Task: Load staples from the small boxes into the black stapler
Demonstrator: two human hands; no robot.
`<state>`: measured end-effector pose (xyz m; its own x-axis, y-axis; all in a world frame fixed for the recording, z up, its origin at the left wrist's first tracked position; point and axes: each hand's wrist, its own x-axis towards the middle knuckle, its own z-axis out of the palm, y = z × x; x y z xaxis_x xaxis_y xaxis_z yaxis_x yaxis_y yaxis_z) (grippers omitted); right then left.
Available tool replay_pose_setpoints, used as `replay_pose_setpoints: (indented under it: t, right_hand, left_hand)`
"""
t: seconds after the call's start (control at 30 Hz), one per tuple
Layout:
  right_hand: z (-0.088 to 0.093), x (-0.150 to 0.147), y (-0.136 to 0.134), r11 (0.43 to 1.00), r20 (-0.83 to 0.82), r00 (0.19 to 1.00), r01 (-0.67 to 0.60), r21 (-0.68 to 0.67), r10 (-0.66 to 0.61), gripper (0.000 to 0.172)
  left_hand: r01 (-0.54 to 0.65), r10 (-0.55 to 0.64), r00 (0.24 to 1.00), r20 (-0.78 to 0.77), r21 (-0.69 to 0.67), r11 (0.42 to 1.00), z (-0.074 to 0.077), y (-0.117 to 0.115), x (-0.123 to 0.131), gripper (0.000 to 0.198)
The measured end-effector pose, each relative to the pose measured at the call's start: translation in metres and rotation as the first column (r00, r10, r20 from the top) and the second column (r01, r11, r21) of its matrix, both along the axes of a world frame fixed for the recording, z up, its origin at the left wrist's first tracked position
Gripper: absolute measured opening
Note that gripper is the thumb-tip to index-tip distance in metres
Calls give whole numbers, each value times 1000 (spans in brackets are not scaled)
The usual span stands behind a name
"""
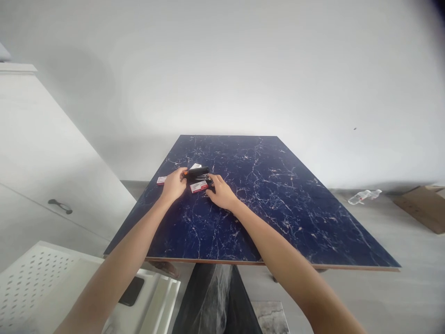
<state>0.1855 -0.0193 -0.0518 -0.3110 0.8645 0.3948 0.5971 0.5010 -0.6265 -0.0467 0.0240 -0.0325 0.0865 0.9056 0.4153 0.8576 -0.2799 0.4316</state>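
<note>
Toward the left side of the blue surface [295,199], a black tool [199,171] lies crosswise between the person's hands, its long axis running left to right, almost level with the far edge. Its orange end points left, into the left hand [174,183], whose thumb and fingertips pinch it; the plain black end points right. The right hand [221,191] lies palm down, fingers partly spread, their tips at some slim metal pieces [201,177]; whether they grip any cannot be told.

Just in front of these pieces sits a red-and-white box [199,187], close to the right thumb. A white box [195,166] shows behind the tool, partly covered by it. Another small box [161,180] rests left of the left hand, which hides part of it. The dark shapes under the tool are too small to make out, as is the boxes' print.
</note>
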Motion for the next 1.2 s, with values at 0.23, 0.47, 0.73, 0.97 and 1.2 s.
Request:
replay_pose_setpoints:
  t: [0.23, 0.47, 0.73, 0.97, 1.2]
  right_hand:
    - [5, -2, -5, 986, 152, 983, -122, 116, 104, 41]
    - [7, -3, -7, 988, 222, 972, -99, 122, 70, 32]
    - [4, -6, 1, 988, 169, 982, -102, 118, 81, 27]
    - [3, -7, 1, 998, 136, 990, -32, 54, 24, 43]
    - [14, 0, -7, 999, 48, 998, 41, -18, -40, 47]
  left_hand:
    - [-181, 172, 966, -192, -26, 983, 11, -1, -16, 49]
    - [-203, 159, 917, -365, -85, 976, 10, -9, -12, 48]
    - [-202, 185, 924, -336, -18, 979, 15, -14, -8, 42]
    - [-247, 261, 938, -227, 87, 965, 21, -19, -7, 42]
    - [-68, 42, 993, 111, 246, 967, 32, -23, -4, 43]
